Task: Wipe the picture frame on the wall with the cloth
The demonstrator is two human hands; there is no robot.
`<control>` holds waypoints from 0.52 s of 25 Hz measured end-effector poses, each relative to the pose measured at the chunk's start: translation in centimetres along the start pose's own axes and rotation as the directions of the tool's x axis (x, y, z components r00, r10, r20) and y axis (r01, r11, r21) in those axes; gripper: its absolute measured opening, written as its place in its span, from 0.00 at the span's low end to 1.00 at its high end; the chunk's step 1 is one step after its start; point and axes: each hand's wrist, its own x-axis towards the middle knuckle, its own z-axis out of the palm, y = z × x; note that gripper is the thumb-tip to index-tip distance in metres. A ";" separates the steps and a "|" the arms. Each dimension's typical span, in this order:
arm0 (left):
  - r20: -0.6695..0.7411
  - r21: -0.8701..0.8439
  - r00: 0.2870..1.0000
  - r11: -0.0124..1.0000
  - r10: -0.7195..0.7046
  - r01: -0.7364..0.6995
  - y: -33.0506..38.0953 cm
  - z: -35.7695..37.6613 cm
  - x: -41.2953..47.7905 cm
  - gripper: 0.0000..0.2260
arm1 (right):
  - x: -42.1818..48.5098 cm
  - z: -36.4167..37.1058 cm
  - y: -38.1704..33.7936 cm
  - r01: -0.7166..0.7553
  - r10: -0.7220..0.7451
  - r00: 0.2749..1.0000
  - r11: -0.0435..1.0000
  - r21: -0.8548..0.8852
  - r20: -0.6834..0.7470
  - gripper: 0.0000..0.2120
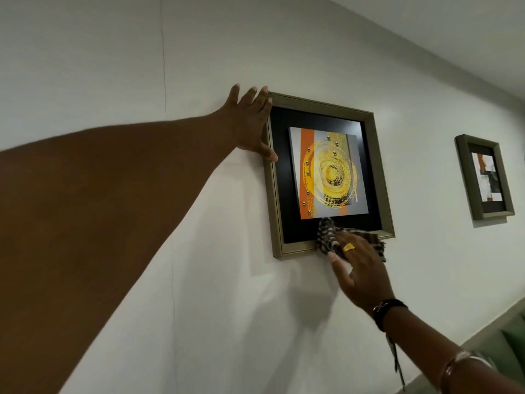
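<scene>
A square picture frame (379, 166) with an olive-gold border, black mat and a yellow-orange circle print hangs on the white wall. My left hand (251, 122) lies flat with fingers spread against the frame's upper left corner and left side, the thumb resting on the frame's edge. My right hand (359, 270), wearing a gold ring, presses a black-and-white patterned cloth (326, 234) against the frame's bottom edge, right of its middle. The cloth covers part of the bottom rail and a strip of the black mat.
A second, smaller framed picture (466, 177) hangs further right on the same wall. A green cushion or sofa (511, 345) shows at the lower right corner. Bracelets and a dangling strap sit on my right wrist.
</scene>
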 end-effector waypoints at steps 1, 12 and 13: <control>0.000 -0.009 1.000 1.000 0.004 -0.004 0.0 0.1 0.1 0.58 | 0.5 -0.6 1.2 -0.026 0.025 1.000 0.999 -0.029 -0.011 0.24; -0.011 0.029 1.000 1.000 0.003 -0.003 0.1 -0.7 -0.1 0.57 | 2.0 -0.9 2.3 -0.334 0.333 0.942 0.941 0.055 0.035 0.31; -0.020 0.046 1.000 0.999 0.006 -0.005 0.1 -0.9 -0.1 0.57 | 1.3 -0.3 1.2 -0.318 0.316 0.948 0.946 0.064 0.038 0.32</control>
